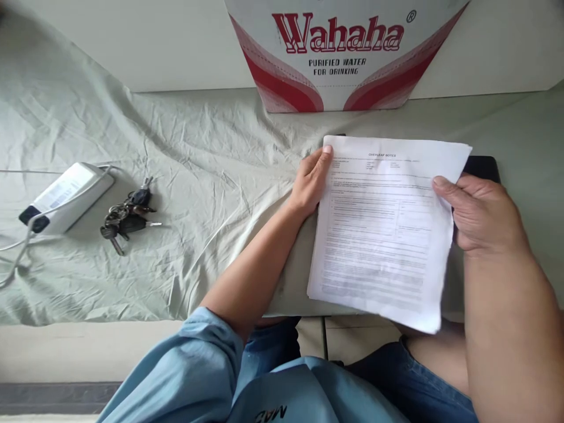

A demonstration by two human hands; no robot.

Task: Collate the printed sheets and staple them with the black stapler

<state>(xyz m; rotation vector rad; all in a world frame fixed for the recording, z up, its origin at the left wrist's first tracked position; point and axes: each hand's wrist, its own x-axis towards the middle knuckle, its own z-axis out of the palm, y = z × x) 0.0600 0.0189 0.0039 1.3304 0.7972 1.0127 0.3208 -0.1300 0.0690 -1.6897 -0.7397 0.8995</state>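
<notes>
left hand [311,182] fingers grasp the left edge of the sheaf of printed papers [383,229]; right hand [478,214] fingers grip its right edge. sheaf held over the tabletop's [198,176] near edge, unsorted. far left: keys [127,217], power adapter [66,197].

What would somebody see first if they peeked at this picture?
First, the sheaf of printed papers in the middle, gripped by the left hand and right hand at its sides. Next, the red-and-white Wahaha box standing behind it. Then a bunch of keys and a white charger on the wrinkled cloth, far left.
</notes>
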